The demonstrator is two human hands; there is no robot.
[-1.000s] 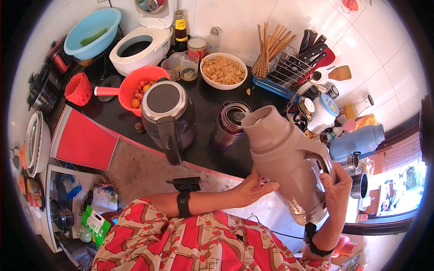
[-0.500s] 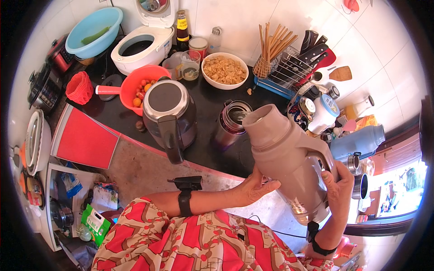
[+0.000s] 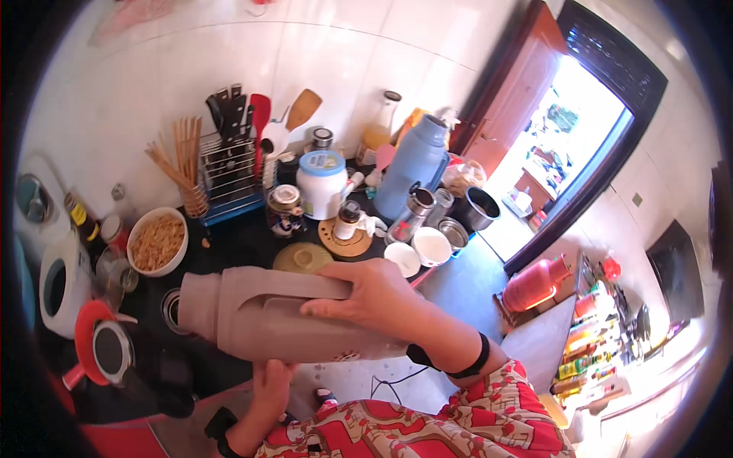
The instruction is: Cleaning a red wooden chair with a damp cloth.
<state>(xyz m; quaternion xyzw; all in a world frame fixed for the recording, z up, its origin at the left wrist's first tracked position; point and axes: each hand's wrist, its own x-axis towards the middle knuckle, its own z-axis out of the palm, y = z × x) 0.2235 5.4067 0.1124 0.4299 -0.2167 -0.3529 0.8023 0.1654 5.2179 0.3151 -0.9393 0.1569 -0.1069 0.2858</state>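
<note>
A pinkish-brown thermos flask (image 3: 298, 332) lies tilted almost level across the front of the counter, its mouth to the left. My right hand (image 3: 374, 290) is closed around its handle. Beneath the body, my left hand (image 3: 271, 385) holds the underside, its fingertips partly hidden by the flask. Just beyond the mouth shows the metal rim of an open insulated cup (image 3: 169, 311), the rest of it covered by the thermos. An electric kettle (image 3: 112, 353) with a steel-rimmed lid stands left of the cup, near a red strainer (image 3: 88, 324).
A bowl of flakes (image 3: 158, 242), chopsticks (image 3: 181, 156) and a knife rack (image 3: 227, 172) line the back. Further right stand a blue-lidded jar (image 3: 321, 187), a blue thermos (image 3: 408, 169), white bowls (image 3: 432, 246) and a dark pot (image 3: 479, 208). A red gas cylinder (image 3: 536, 284) is on the right.
My view has swung right, bringing the doorway and gas cylinder in. The thermos has tipped from leaning to nearly level, its mouth now close to the cup. My left hand has slid beneath it.
</note>
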